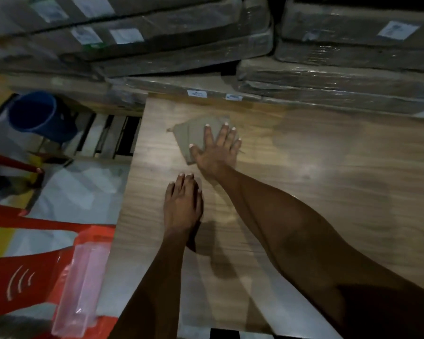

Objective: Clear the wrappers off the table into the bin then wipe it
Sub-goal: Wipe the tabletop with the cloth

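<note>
A grey-brown cloth lies flat on the wooden table near its far left corner. My right hand presses on the cloth with straight, spread fingers. My left hand rests flat on the bare tabletop just in front of it, fingers straight and together, holding nothing. A blue bin stands on the floor beyond the table's left edge. No wrappers show on the table.
Plastic-wrapped flat cartons are stacked along the table's far edge. A red plastic chair stands at the left with a clear plastic box on it. A slatted wooden pallet lies beside the bin.
</note>
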Available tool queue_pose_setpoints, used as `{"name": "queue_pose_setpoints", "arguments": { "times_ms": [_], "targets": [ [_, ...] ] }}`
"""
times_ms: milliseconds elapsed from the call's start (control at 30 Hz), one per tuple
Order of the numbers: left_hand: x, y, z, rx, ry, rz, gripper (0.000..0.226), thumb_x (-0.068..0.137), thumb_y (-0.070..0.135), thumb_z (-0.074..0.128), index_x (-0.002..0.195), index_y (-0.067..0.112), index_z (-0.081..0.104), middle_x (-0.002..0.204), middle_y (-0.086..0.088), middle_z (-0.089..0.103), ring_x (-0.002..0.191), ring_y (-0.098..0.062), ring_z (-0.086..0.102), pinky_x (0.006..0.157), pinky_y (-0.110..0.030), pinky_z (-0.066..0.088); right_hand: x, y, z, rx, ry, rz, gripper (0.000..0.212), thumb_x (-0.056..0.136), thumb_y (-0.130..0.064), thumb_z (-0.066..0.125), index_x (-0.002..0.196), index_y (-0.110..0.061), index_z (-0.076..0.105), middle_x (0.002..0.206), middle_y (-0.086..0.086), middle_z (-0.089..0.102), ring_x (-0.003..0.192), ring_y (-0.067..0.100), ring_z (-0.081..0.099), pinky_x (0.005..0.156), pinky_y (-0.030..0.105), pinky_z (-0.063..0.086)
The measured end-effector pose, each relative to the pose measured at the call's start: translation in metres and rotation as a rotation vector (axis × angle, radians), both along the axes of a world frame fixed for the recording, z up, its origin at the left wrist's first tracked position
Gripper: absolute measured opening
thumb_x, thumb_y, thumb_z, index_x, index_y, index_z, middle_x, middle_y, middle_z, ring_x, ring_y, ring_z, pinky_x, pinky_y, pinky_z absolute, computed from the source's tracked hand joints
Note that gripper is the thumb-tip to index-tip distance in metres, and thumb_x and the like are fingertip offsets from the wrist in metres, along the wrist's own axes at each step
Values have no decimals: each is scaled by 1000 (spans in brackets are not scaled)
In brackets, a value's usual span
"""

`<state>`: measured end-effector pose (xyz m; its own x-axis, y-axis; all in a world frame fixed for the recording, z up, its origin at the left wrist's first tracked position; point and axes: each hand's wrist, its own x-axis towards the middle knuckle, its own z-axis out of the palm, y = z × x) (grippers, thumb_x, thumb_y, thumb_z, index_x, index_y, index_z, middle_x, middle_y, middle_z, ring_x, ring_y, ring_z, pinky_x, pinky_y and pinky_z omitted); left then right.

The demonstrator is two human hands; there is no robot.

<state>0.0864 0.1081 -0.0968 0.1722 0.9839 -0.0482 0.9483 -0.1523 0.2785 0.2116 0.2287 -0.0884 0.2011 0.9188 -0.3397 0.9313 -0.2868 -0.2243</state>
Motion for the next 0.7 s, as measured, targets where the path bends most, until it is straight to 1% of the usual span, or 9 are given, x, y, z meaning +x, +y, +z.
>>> {"name": "queue_pose_setpoints", "arguments": {
  "times_ms": [133,267,333,400,433,533,600,667,700],
  "targets": [
    [-13,20,-1,-10,-26,30,50,97,34,34,134,7,55,142,-15,57,139,-29,45,115,-47,35,-53,23,0,6,30,91,82,95,-74,24,162,-35,-2,168,21,-19,153,43,-21,121,61,-14],
    [-17,36,-6,43,-48,-1,46,91,30,45,125,6,64,133,-14,64,133,-31,50,113,-48,36,-85,44,0,27,22,170,79,96,-73,24,162,-37,-1,169,17,-17,154,42,-21,121,60,-14],
    [-14,44,-7,41,-25,-12,46,88,30,47,122,5,67,130,-14,66,131,-34,52,113,-49,37,-90,59,1,28,18,209,79,96,-73,24,162,-38,-2,170,15,-17,154,40,-21,122,60,-13],
    [-9,52,-7,18,27,-50,52,88,32,42,123,4,68,129,-17,67,130,-36,54,114,-50,38,-90,72,2,31,17,223,78,97,-73,24,162,-38,-2,170,14,-16,155,39,-20,122,60,-12],
    [-6,56,-6,23,28,-78,54,88,33,39,120,2,70,125,-19,69,126,-37,58,111,-52,41,-89,76,1,37,14,221,77,97,-72,23,162,-38,-1,170,14,-15,155,39,-19,122,60,-11],
    [5,64,-9,126,-71,-117,47,87,28,41,108,1,75,111,-20,74,115,-38,66,102,-56,49,-82,85,-1,63,-6,217,71,101,-68,16,162,-38,-2,171,12,-14,156,39,-17,123,59,-10],
    [13,68,-8,96,-49,-115,47,87,27,41,111,2,73,113,-20,73,118,-40,64,104,-55,48,-71,90,0,59,-4,209,68,102,-65,14,162,-37,-2,171,12,-15,156,38,-17,123,59,-10],
    [21,67,-6,58,35,-109,48,88,28,43,120,2,68,128,-22,66,128,-41,57,106,-53,46,-47,94,2,42,-4,173,70,101,-66,15,162,-36,-2,170,13,-15,156,38,-17,123,59,-9],
    [25,67,-4,41,47,-109,45,87,26,50,123,4,65,135,-22,62,133,-42,53,107,-52,45,-31,95,2,32,-7,147,73,100,-68,16,163,-35,-2,170,14,-16,155,39,-18,123,59,-9]
  ]
}}
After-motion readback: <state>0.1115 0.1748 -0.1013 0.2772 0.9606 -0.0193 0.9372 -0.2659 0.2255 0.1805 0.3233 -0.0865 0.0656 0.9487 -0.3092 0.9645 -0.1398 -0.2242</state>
